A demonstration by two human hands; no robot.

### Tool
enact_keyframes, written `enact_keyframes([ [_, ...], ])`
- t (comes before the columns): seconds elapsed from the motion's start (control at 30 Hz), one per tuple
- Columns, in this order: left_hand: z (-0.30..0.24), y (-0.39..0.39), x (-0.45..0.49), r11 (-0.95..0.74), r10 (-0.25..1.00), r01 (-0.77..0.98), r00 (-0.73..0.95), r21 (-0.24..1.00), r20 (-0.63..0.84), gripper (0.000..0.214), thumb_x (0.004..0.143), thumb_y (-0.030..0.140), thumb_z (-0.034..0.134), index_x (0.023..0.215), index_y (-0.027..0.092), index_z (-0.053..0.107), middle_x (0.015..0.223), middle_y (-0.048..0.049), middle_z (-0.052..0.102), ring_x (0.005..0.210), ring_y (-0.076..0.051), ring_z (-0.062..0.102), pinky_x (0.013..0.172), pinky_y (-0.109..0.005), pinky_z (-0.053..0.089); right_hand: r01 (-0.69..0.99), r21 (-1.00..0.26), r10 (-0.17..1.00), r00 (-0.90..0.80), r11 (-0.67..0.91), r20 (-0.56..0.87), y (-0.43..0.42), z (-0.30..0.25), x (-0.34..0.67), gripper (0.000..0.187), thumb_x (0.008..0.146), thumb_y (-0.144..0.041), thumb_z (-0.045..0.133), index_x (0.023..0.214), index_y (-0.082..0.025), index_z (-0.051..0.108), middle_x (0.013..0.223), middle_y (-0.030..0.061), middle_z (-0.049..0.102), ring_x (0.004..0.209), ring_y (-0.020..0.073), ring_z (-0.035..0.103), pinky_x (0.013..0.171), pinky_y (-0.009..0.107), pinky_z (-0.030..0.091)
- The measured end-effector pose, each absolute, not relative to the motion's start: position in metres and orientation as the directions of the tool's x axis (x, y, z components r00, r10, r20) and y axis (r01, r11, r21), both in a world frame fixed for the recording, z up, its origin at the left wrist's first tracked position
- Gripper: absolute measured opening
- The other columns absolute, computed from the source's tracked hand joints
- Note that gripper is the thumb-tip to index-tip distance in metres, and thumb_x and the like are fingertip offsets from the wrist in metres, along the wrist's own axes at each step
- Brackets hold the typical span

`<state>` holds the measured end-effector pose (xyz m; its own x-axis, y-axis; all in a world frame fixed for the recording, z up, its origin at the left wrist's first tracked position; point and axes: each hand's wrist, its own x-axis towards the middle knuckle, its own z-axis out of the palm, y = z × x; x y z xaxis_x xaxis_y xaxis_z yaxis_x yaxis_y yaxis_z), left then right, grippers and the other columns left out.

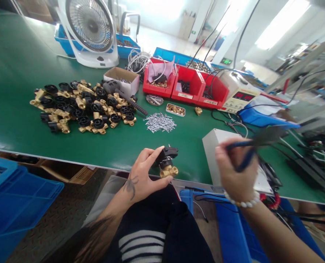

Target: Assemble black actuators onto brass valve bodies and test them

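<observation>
My left hand (144, 175) grips a brass valve with a black plastic head (167, 164) close to the table's front edge. A thin metal pin stands at its black part. On the right, above a grey-white box (213, 149), my right hand (237, 168) is closed round the blue handles of pliers (246, 153); motion blurs the tool's dark jaws. Beyond my left hand lies a heap of silver cotter pins (160, 122). Farther left, many similar brass and black valves (82, 106) are piled on the green table (118, 146).
Red bins (186, 86) of small parts line the back, beside a power supply (237, 93) with a red display. A white fan (92, 33), an open cardboard box (124, 80) and a small tray of brass parts (175, 109) stand there too. Cables trail across the right side.
</observation>
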<state>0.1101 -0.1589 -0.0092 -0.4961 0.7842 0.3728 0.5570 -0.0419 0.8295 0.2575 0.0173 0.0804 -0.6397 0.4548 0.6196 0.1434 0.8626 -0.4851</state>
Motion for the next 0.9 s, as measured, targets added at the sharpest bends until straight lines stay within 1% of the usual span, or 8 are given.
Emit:
enact_keyframes([
  [0.1, -0.009, -0.159, 0.110, -0.032, 0.789, 0.552, -0.498, 0.833, 0.360, 0.071, 0.078, 0.037, 0.071, 0.142, 0.015, 0.047, 0.114, -0.0073, 0.053, 0.104, -0.019, 0.055, 0.096, -0.033, 0.049, 0.182, -0.330, 0.262, -0.940, 0.926, 0.217, 0.021, 0.082, 0.261, 0.010, 0.085, -0.018, 0.052, 0.089, -0.020, 0.060, 0.076, 0.0020, 0.061, 0.061, 0.0157, 0.056, 0.055, 0.027, 0.043],
  [0.13, -0.009, -0.159, 0.110, -0.031, 0.788, 0.551, -0.499, 0.834, 0.360, 0.070, 0.079, 0.037, 0.071, 0.142, 0.016, 0.046, 0.114, -0.0071, 0.053, 0.105, -0.019, 0.054, 0.097, -0.033, 0.049, 0.195, -0.309, 0.265, -0.942, 0.931, 0.204, 0.022, 0.085, 0.262, 0.012, 0.086, -0.019, 0.052, 0.092, -0.020, 0.062, 0.078, 0.0028, 0.062, 0.064, 0.0164, 0.058, 0.057, 0.027, 0.044],
  [0.23, -0.009, -0.158, 0.111, -0.038, 0.780, 0.560, -0.501, 0.827, 0.375, 0.070, 0.080, 0.037, 0.070, 0.142, 0.016, 0.046, 0.114, -0.0070, 0.052, 0.105, -0.018, 0.054, 0.096, -0.033, 0.048, 0.271, -0.421, 0.479, -0.693, 0.866, 0.539, 0.023, 0.092, 0.264, 0.013, 0.090, -0.027, 0.056, 0.101, -0.020, 0.060, 0.086, 0.0039, 0.062, 0.073, 0.0176, 0.060, 0.064, 0.029, 0.047],
  [0.3, -0.009, -0.157, 0.112, -0.039, 0.780, 0.577, -0.492, 0.815, 0.386, 0.069, 0.080, 0.037, 0.070, 0.141, 0.015, 0.046, 0.114, -0.0072, 0.052, 0.104, -0.018, 0.054, 0.095, -0.032, 0.048, 0.269, -0.500, 0.559, -0.540, 0.823, 0.630, 0.021, 0.089, 0.264, 0.014, 0.092, -0.028, 0.054, 0.104, -0.020, 0.056, 0.087, 0.0041, 0.060, 0.072, 0.0170, 0.059, 0.062, 0.028, 0.046],
  [0.47, -0.009, -0.158, 0.112, -0.018, 0.783, 0.614, -0.482, 0.789, 0.393, 0.067, 0.081, 0.039, 0.068, 0.141, 0.016, 0.047, 0.112, -0.0063, 0.053, 0.103, -0.018, 0.054, 0.094, -0.031, 0.048, 0.249, -0.291, 0.298, -0.944, 0.924, 0.141, 0.018, 0.083, 0.265, 0.016, 0.081, -0.014, 0.055, 0.095, -0.020, 0.059, 0.079, 0.0025, 0.062, 0.064, 0.0157, 0.057, 0.057, 0.026, 0.042],
  [0.67, -0.008, -0.156, 0.112, -0.034, 0.779, 0.613, -0.479, 0.789, 0.405, 0.068, 0.081, 0.038, 0.068, 0.141, 0.015, 0.047, 0.113, -0.0063, 0.053, 0.104, -0.017, 0.054, 0.094, -0.029, 0.047, 0.168, -0.435, 0.451, -0.548, 0.884, 0.704, 0.019, 0.079, 0.267, 0.014, 0.092, -0.021, 0.053, 0.106, -0.022, 0.052, 0.087, 0.0022, 0.057, 0.068, 0.0137, 0.055, 0.062, 0.025, 0.045],
  [0.8, -0.008, -0.156, 0.111, -0.029, 0.788, 0.617, -0.470, 0.786, 0.398, 0.068, 0.081, 0.038, 0.069, 0.141, 0.014, 0.046, 0.113, -0.0065, 0.053, 0.104, -0.017, 0.053, 0.094, -0.030, 0.047, 0.105, -0.326, 0.247, -0.867, 0.940, 0.433, 0.019, 0.069, 0.262, 0.011, 0.083, -0.013, 0.053, 0.089, -0.020, 0.060, 0.070, -0.0007, 0.055, 0.057, 0.0121, 0.051, 0.053, 0.023, 0.039],
  [0.9, -0.008, -0.157, 0.111, -0.036, 0.787, 0.604, -0.473, 0.796, 0.395, 0.069, 0.081, 0.037, 0.069, 0.141, 0.015, 0.046, 0.114, -0.0065, 0.053, 0.106, -0.017, 0.053, 0.095, -0.030, 0.046, 0.172, -0.341, 0.322, -0.831, 0.924, 0.453, 0.022, 0.076, 0.262, 0.009, 0.088, -0.019, 0.054, 0.093, -0.020, 0.061, 0.074, 0.0009, 0.058, 0.062, 0.0138, 0.055, 0.058, 0.025, 0.043],
])
